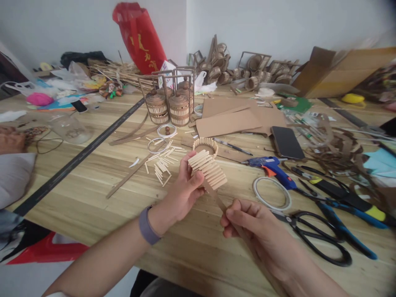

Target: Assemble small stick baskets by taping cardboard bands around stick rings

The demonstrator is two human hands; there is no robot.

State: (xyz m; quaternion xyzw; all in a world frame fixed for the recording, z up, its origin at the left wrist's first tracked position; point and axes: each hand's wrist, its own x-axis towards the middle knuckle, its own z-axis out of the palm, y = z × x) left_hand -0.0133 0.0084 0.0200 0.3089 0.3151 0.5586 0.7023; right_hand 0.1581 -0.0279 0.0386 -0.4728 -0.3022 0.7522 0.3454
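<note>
My left hand (182,190) is closed on a row of short pale sticks (208,168) fixed side by side along a thin brown strip (216,198). The strip's free end is pinched in my right hand (247,222), which sits lower and to the right. Just behind the sticks, a small round slatted ring (205,144) stands on the wooden table (93,189). Loose pale sticks (161,165) lie scattered to the left of my left hand.
Black scissors (321,239), a blue glue gun (272,167), a white tape ring (272,194), pliers and a phone (287,142) lie to the right. Finished slatted baskets (168,107) in wire frames, cardboard sheets and a red bag stand further back. A long black ruler (77,159) crosses the left side.
</note>
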